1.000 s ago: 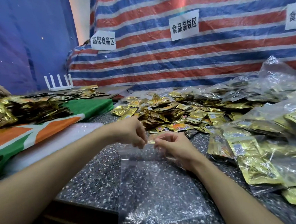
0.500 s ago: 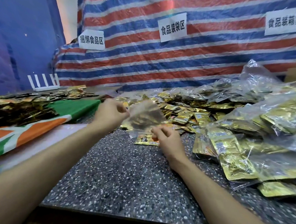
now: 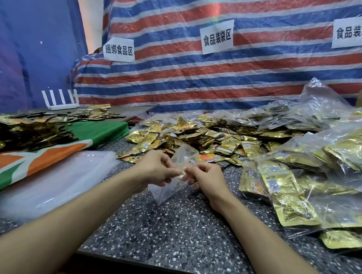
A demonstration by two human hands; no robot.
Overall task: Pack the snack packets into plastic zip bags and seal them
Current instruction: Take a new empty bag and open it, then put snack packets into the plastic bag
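A clear plastic zip bag (image 3: 168, 190) hangs empty between my hands above the speckled table (image 3: 181, 232). My left hand (image 3: 156, 170) pinches its edge from the left. My right hand (image 3: 203, 177) pinches the same edge from the right, fingers curled. Part of the bag sticks up behind my fingers. A heap of loose gold snack packets (image 3: 197, 136) lies just beyond my hands. Filled zip bags of gold packets (image 3: 305, 182) are piled to the right.
A stack of empty clear bags (image 3: 51, 187) lies at the left beside an orange, green and white cloth (image 3: 39, 158) carrying more gold packets (image 3: 27, 131). A striped tarp with paper signs (image 3: 216, 37) closes the back. The table's front edge is near me.
The bag lay flat on the table a second ago. My hands lifted it, swung it up toward the packet heap, and now hold it together between them, closer to me.
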